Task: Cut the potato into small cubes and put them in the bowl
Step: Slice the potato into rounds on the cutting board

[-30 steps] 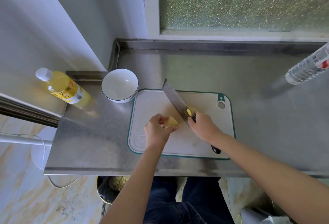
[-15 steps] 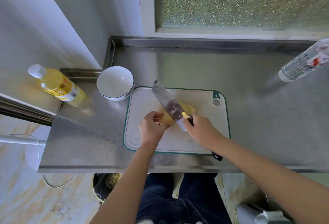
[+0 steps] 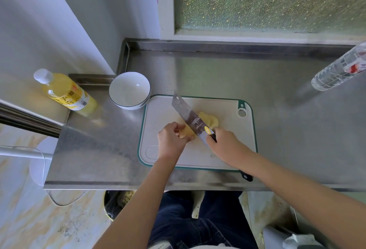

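Observation:
A peeled yellow potato (image 3: 188, 132) lies on the white, green-rimmed cutting board (image 3: 227, 130). My left hand (image 3: 171, 140) grips its left end with curled fingers. My right hand (image 3: 225, 145) holds the black handle of a cleaver (image 3: 190, 118), whose blade slants across the potato, tip toward the back left. Cut slices (image 3: 210, 120) lie to the right of the blade. A white bowl (image 3: 129, 90) with a dark rim stands empty off the board's back left corner.
A yellow bottle (image 3: 65, 92) stands at the counter's left edge and a clear water bottle (image 3: 340, 70) at the far right. The steel counter (image 3: 217, 70) has a raised back rim. A bin (image 3: 116, 203) sits on the floor below, by my legs.
The cleaver has shifted left along the potato, from its right end onto its middle, leaving slices on the right. My left hand keeps its hold. The camera view has drifted slightly.

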